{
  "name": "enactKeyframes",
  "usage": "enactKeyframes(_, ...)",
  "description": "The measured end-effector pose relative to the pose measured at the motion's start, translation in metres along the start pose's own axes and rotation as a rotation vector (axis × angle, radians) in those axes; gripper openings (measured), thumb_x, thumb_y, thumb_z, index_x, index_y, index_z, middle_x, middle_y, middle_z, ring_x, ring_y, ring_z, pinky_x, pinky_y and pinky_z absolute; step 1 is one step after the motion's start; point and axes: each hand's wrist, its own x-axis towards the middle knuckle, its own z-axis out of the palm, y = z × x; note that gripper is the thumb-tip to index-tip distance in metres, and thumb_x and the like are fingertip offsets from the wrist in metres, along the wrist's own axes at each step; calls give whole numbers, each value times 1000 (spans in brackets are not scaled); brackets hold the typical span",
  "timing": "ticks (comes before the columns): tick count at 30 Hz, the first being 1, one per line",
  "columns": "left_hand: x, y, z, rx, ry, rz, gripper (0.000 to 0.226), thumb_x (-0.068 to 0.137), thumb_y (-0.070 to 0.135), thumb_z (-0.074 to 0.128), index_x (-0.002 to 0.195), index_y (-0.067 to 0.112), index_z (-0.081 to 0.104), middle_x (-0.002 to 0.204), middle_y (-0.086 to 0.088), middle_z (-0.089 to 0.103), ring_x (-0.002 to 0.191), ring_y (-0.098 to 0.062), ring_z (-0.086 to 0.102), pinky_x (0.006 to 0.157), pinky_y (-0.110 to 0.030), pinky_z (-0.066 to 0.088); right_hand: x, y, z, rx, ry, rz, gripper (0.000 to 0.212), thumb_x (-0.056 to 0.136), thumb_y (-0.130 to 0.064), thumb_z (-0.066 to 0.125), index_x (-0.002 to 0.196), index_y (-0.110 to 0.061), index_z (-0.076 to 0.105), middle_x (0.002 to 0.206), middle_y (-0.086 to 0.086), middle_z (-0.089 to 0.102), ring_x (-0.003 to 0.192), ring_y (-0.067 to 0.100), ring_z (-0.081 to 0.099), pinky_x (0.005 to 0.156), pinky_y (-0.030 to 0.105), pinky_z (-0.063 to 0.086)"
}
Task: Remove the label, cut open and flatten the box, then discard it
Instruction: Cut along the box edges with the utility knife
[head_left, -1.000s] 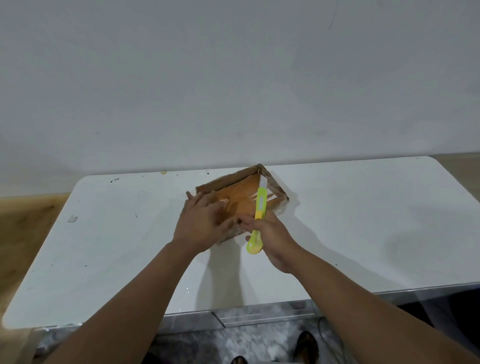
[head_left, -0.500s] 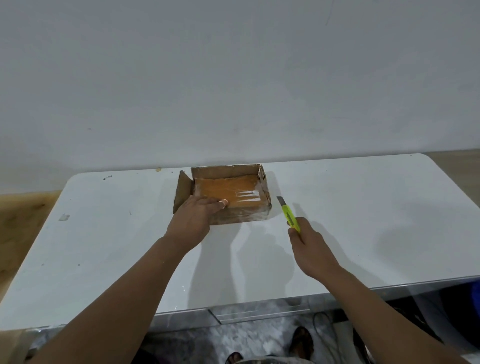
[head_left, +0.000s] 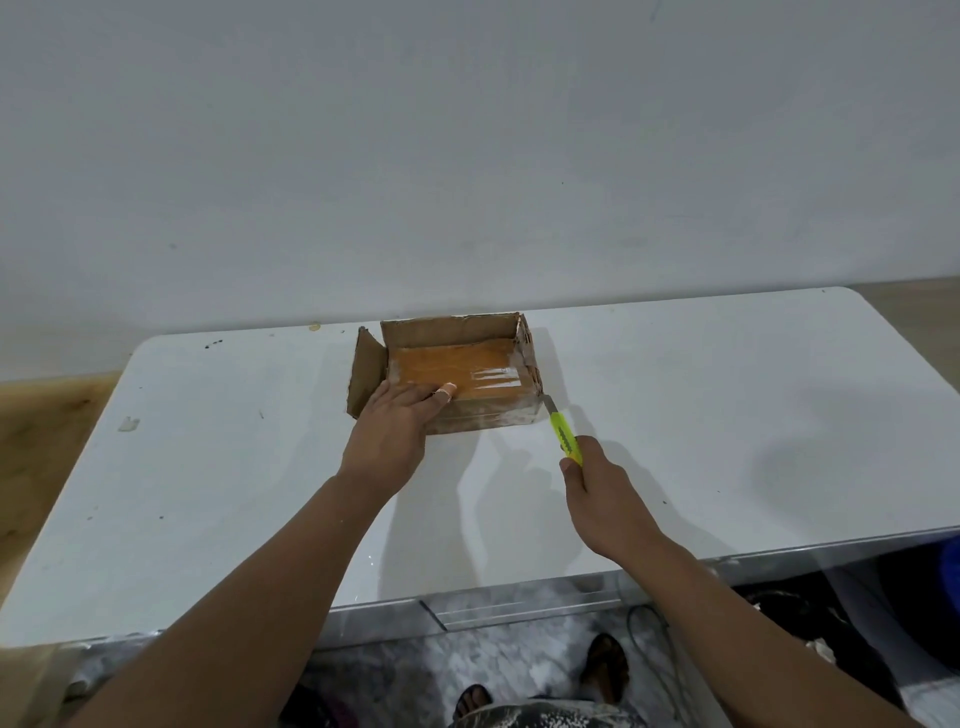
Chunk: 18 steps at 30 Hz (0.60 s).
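A shallow brown cardboard box (head_left: 457, 364) lies open side up on the white table (head_left: 727, 405), its inside orange with shiny tape. Its left flap stands splayed outward. My left hand (head_left: 395, 426) presses flat on the box's near left edge, fingers reaching into it. My right hand (head_left: 597, 488) grips a yellow-green utility knife (head_left: 563, 434). The knife's bare blade points up and left and meets the box's near right corner.
A grey wall rises just behind the table. Wooden floor shows at both sides. A small scrap (head_left: 128, 423) lies at the table's left. Below the near edge are a metal frame, my sandalled feet (head_left: 605, 667) and dark items at the right.
The box has turned from a diagonal to square with the table edge. My right hand took the knife off the box top, swung right, and now brings the blade to the near right corner.
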Motion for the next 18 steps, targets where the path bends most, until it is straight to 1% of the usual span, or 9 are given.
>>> enactKeyframes(3, 3, -1, 2, -16, -19, -21, 53, 94, -2, 54, 140, 24, 54, 136, 0, 62, 131, -26, 52, 116, -47, 26, 1, -3, 1, -26, 3, 3, 18, 104, -25, 35, 114, -11, 42, 66, 3, 49, 49, 16, 45, 45, 28, 29)
enactKeyframes(6, 3, -2, 3, -21, -10, -17, 54, 93, -3, 55, 140, 24, 55, 135, 0, 63, 130, -27, 52, 116, -48, 27, 4, -6, 3, -60, 6, 14, 19, 104, -24, 35, 113, -9, 42, 69, 4, 51, 52, 17, 46, 45, 28, 27)
enactKeyframes(9, 2, -3, 4, -25, -1, -16, 53, 93, -3, 54, 139, 23, 56, 135, -1, 63, 130, -28, 52, 116, -48, 27, 8, -10, 7, -104, -5, 42, 15, 103, -22, 36, 109, -9, 40, 77, 7, 53, 58, 20, 48, 46, 28, 28)
enactKeyframes(12, 3, -3, 4, -24, -10, -13, 52, 95, -1, 52, 141, 23, 54, 136, -1, 62, 132, -28, 51, 117, -48, 25, 14, -15, 12, -124, -5, 71, 6, 102, -18, 37, 100, -12, 36, 82, 8, 53, 66, 25, 52, 51, 30, 32)
enactKeyframes(15, 4, -4, 3, -23, -29, -18, 52, 97, -1, 49, 142, 24, 52, 138, -1, 60, 134, -28, 48, 118, -48, 22, 19, -16, 20, -136, -86, 141, 3, 98, -12, 39, 98, -11, 36, 87, 9, 53, 72, 25, 53, 50, 28, 32)
enactKeyframes(18, 5, -4, 2, -30, -37, -20, 53, 96, -2, 48, 143, 24, 51, 138, -1, 60, 134, -29, 47, 119, -49, 20, 24, -17, 25, -133, -175, 232, 11, 94, -9, 41, 105, -8, 40, 97, 11, 55, 82, 27, 55, 62, 31, 41)
